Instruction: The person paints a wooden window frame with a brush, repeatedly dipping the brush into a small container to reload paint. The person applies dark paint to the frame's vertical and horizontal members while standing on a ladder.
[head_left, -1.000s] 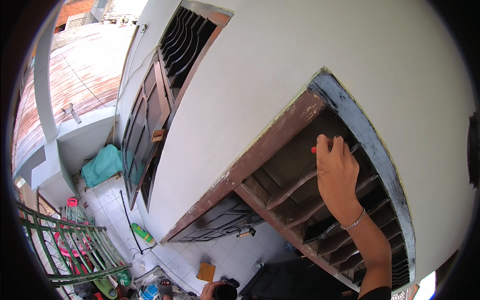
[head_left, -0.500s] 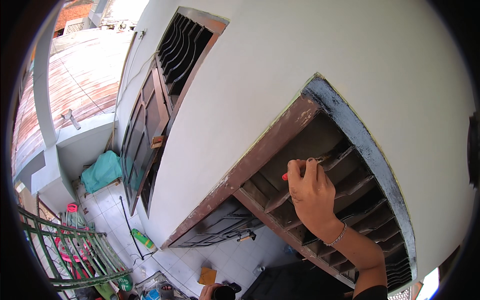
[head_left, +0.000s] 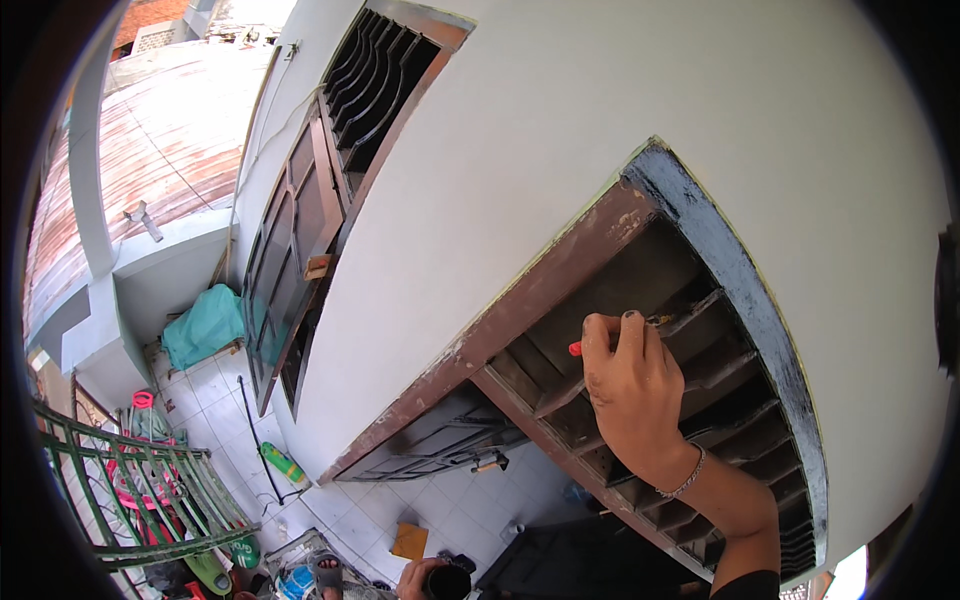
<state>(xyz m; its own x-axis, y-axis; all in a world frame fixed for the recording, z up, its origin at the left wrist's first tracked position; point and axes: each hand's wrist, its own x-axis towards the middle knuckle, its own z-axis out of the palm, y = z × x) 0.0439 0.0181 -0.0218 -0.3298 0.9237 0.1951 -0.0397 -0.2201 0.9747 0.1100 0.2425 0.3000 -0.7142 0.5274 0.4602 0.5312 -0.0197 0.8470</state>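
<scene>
My right hand (head_left: 637,395), with a bracelet at the wrist, is raised in front of the slatted opening above a door. Its fingers are closed on a thin paintbrush (head_left: 575,349); the red handle end sticks out on the left and the dark tip points right, toward the dark slats (head_left: 690,313). Blue-grey paint with black patches covers the top strip (head_left: 735,240) of the frame, while the side strip (head_left: 540,285) is brown and scuffed. Low at the bottom edge, my left hand (head_left: 412,580) is wrapped round a dark round container (head_left: 447,582), partly cut off.
Below is a dark panelled door (head_left: 430,450) with a handle. A shuttered window (head_left: 290,240) stands open farther left. On the tiled floor lie a green bottle (head_left: 283,465) and a yellow-brown piece (head_left: 409,541). A green railing (head_left: 150,480) runs along the left, near a teal cover (head_left: 205,325).
The view has shifted slightly, so the frame and window sit a little farther right and higher. My right hand appears slightly right and lower, still holding the paintbrush. The left hand keeps the container.
</scene>
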